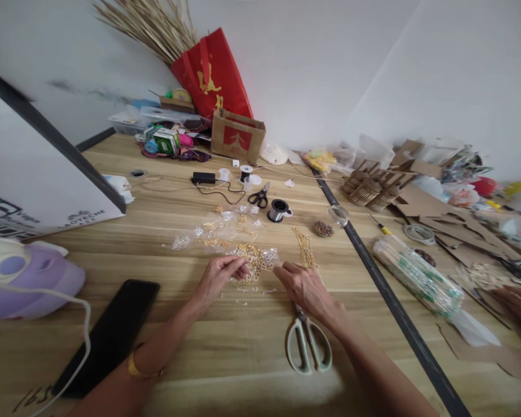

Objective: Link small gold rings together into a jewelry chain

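My left hand [220, 276] rests on the wooden table [200, 347] with its fingers pinched together at a heap of small gold and silver findings [254, 259]. What it pinches is too small to name. My right hand [304, 286] lies just right of the heap, fingers curled down onto the table by a small clear packet [270, 255]. Gold chains [304, 249] lie just beyond the right hand. Pale-handled scissors [307, 344] lie under my right wrist.
A black phone [108, 336] and a purple device [30, 281] with a white cable sit at the left. Small black scissors [259, 197], spools [279, 210], a bead jar [338, 215], a skewer pack [417, 277], cardboard pieces [455, 223] and a red bag [212, 75] lie farther off. Another person's hand [518, 304] shows at the right edge.
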Motion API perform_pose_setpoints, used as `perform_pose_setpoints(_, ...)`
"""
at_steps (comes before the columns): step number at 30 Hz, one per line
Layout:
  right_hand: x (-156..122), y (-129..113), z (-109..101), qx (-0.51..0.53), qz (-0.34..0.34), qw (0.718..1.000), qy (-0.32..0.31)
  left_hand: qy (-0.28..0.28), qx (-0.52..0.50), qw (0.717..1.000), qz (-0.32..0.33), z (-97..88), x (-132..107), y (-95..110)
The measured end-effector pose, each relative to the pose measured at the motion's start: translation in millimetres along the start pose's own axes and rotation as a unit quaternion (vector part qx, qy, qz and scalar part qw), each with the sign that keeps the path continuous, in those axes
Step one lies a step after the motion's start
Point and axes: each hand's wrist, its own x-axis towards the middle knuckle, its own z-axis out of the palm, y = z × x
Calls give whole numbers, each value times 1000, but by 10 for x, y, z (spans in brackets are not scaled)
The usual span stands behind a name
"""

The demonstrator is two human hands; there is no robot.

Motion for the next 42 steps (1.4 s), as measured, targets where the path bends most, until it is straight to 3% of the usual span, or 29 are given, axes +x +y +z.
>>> perform_pose_setpoints(11, -35, 144, 7, -12, 60, 997, -44, 20, -5, 1000, 14, -32, 10, 8)
perform_pose_setpoints(25, -25, 352, 156, -1, 119, 992, -29, 54, 68, 994, 74, -89, 58, -136)
perform_pose_setpoints(34, 21, 393, 189, 8, 128, 992, -17, 94, 119, 983, 107, -103, 26, -127)
perform_pose_setpoints(38, -43, 329, 129, 19, 127, 991, 29, 93, 132, 982, 102, -108, 32, -146)
perform_pose_setpoints(42, -306, 196, 19, 6, 146, 986, 85, 93, 138, 981, 96, -105, 42, -149)
